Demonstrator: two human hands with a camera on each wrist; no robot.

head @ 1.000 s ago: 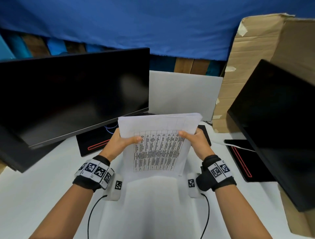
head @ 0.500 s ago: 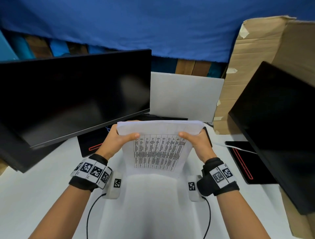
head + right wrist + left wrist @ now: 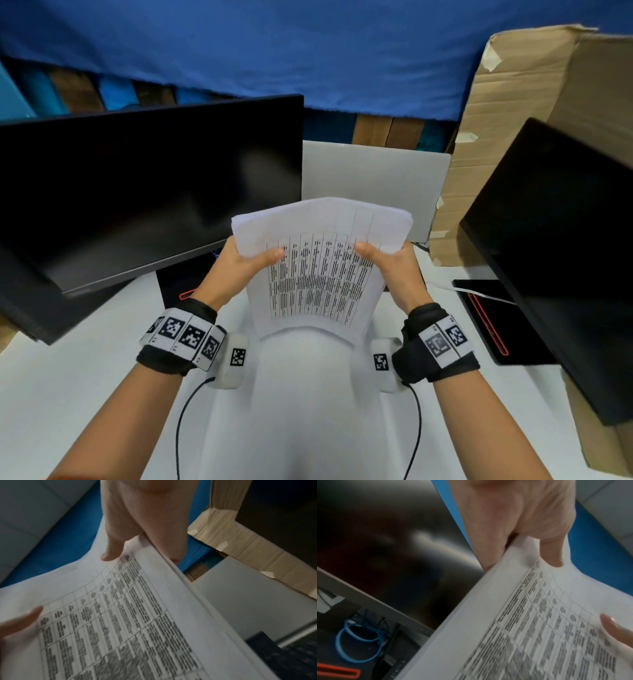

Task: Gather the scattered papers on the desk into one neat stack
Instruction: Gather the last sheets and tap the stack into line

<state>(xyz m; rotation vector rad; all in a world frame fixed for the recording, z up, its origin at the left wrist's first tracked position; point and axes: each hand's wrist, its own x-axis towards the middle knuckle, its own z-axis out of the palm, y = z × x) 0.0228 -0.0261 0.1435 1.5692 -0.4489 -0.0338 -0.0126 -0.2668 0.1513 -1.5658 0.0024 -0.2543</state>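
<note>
Currently both hands hold one sheaf of papers in the air above the white table, between the two dark monitors. Left hand grips the sheaf's left edge: thumb on the printed face, fingers behind. Right hand grips the right edge the same way, thumb on top. Top sheet carries a printed table of small text in ruled columns; text blurred, not readable. Sheaf bows, its far edge curling upward and its near edge hanging toward the person. Edges look roughly aligned; several sheet edges show on the right side in the right wrist view.

Left monitor and right monitor both dark. Grey panel stands behind the papers. Cardboard box at right rear. Blue cloth hangs behind. Coiled blue cable lies under the left monitor.
</note>
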